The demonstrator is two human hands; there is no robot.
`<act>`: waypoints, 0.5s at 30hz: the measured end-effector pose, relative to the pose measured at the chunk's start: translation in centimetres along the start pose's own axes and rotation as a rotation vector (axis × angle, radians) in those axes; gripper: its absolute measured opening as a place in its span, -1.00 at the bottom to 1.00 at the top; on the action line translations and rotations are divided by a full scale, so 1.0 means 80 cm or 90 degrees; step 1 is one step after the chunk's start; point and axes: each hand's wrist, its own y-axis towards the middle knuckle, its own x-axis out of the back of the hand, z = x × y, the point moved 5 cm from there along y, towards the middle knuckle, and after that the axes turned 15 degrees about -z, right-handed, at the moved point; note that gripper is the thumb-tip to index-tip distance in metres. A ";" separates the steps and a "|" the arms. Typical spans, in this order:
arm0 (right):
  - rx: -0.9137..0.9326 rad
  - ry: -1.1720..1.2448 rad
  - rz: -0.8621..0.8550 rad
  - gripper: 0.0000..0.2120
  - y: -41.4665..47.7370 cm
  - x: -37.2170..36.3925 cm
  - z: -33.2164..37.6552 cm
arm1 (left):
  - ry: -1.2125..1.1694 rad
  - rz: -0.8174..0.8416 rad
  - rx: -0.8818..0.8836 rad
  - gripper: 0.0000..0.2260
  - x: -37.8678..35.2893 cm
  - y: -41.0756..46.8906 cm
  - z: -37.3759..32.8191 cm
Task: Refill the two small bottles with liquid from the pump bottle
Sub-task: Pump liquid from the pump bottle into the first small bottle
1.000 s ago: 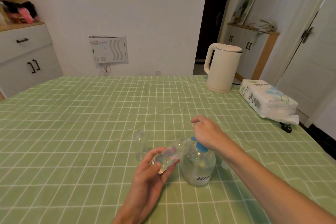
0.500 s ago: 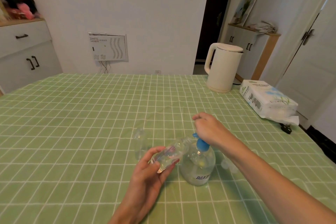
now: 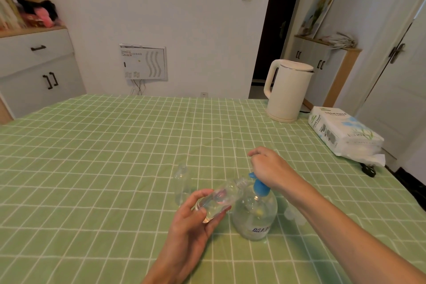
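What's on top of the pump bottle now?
The right hand rests on its blue pump head, hiding the top. Only the collar and nozzle tip show, by the mouth of the tilted small bottle the left hand holds.

White wall (image 3: 196, 18), dark doorway (image 3: 276, 30), grey cabinet (image 3: 34, 71) at left, green checked tablecloth (image 3: 92, 145)
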 end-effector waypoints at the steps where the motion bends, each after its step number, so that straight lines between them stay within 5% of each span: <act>1: 0.003 -0.004 0.003 -0.72 0.000 0.001 0.001 | 0.003 -0.001 -0.002 -0.52 0.001 0.000 0.000; 15: 0.008 -0.016 -0.003 -0.74 -0.003 -0.008 -0.006 | 0.007 -0.005 0.001 -0.52 0.002 0.002 0.000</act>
